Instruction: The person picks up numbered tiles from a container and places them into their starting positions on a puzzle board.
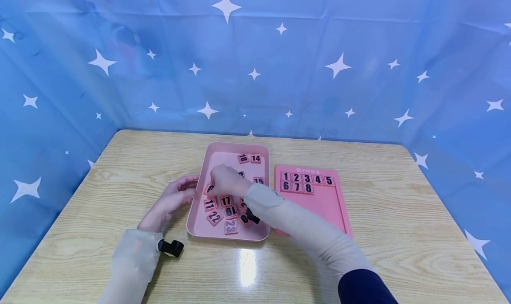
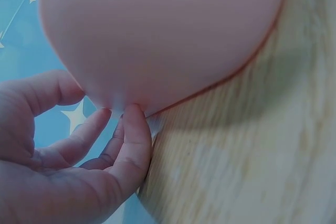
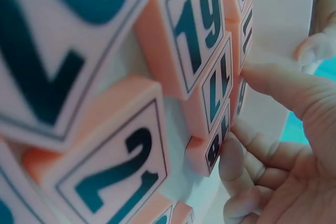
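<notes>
A pink tray (image 1: 229, 148) holds several loose pink number tiles, among them a 17 tile (image 1: 226, 201) and a 22 tile (image 1: 214, 217). My right hand (image 1: 229, 180) reaches into it. Thumb and finger pinch a number tile (image 3: 241, 98) near the tray's left wall; its digit is partly covered and looks like a 9. An 18 tile (image 3: 212, 149) lies close by the fingertips. Outside the tray, my left hand (image 1: 171, 202) touches the left wall with loosely bent fingers (image 2: 134, 135).
Right of the tray lies a pink puzzle board (image 1: 319, 208), with tiles 1 to 5 in its top row and 6 to 8 below. My right forearm crosses its lower left part. Both stand on a wooden table (image 1: 399, 206) before a blue starred curtain (image 1: 295, 95).
</notes>
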Available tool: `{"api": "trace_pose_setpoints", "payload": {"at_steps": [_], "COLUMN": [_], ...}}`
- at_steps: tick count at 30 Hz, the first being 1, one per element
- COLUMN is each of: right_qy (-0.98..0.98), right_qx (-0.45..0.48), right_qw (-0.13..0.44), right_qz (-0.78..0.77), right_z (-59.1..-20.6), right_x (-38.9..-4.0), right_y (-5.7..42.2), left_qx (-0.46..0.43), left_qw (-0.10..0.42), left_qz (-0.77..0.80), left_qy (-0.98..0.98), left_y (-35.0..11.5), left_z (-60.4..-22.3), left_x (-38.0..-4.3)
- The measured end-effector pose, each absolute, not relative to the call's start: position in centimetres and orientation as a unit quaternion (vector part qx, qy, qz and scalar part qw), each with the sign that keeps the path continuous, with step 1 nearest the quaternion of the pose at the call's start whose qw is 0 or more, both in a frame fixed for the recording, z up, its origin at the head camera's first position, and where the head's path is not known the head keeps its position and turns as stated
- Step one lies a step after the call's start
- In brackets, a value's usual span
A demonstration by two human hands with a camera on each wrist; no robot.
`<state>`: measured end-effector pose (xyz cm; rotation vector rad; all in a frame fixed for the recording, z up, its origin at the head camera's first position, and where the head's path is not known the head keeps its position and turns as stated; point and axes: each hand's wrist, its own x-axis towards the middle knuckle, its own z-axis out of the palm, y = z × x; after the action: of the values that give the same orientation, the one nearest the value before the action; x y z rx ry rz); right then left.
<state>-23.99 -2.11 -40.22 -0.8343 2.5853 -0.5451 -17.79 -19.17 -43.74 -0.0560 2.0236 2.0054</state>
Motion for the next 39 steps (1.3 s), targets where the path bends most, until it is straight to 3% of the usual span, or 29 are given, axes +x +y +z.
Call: {"api": "trace_pose_setpoints", "payload": {"at_steps": [8, 19, 27, 39], "right_qy": [0.912, 0.906, 0.925, 0.937], "right_qx": [-0.304, -0.315, -0.270, -0.242], "right_qw": [0.180, 0.138, 0.097, 0.055], "right_qz": [-0.207, -0.247, -0.247, -0.246], "right_z": [-39.8, -35.3, -33.6, -36.0], "right_x": [-24.0, -23.9, -23.8, -21.6], "right_y": [-2.0, 1.4, 8.3, 19.5], "left_qx": [-0.023, -0.028, -0.035, -0.028], "left_qw": [0.142, 0.138, 0.141, 0.145], "left_qz": [0.690, 0.694, 0.687, 0.678], "left_qy": [0.709, 0.706, 0.712, 0.720], "left_y": [-19.1, -18.9, -18.9, -18.9], "left_z": [-43.8, -43.8, -43.6, -43.4], "left_x": [-17.8, -17.6, -17.6, -17.6]}}
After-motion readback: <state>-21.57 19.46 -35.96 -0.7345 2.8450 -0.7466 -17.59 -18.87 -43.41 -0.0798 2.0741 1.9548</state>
